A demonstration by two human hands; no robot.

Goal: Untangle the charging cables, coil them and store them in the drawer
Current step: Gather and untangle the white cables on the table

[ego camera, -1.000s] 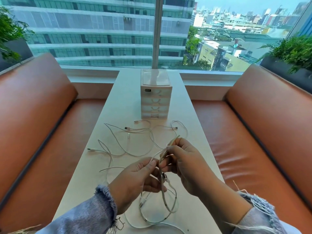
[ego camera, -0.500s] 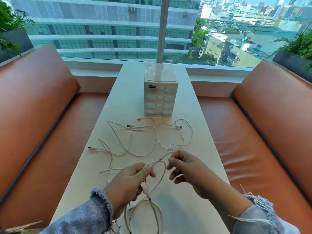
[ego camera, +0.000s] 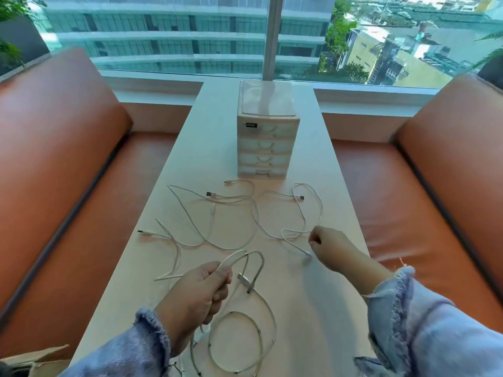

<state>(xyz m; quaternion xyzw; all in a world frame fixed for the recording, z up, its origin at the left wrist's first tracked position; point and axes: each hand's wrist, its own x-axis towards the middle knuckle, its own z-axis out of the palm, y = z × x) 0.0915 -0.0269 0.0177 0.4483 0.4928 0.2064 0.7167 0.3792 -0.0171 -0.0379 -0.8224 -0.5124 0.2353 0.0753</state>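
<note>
The near cable coil (ego camera: 260,331) runs off the bottom edge, the right hand (ego camera: 329,246) is blurred so whether it holds anything is unclear, and the label (ego camera: 251,125) on the drawer unit (ego camera: 265,148) is unreadable.

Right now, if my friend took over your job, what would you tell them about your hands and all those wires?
Left hand grips the banded cable, whose loops trail down to the near end of the table.
Right hand has its fingers curled at a thin white cable. Blur hides whether it pinches it.
The other cables lie tangled mid-table in front of the drawer unit, whose drawers look closed.
Done: nothing is stored yet.
Left: untangle the cables, coil each one and put them in a drawer.
</note>
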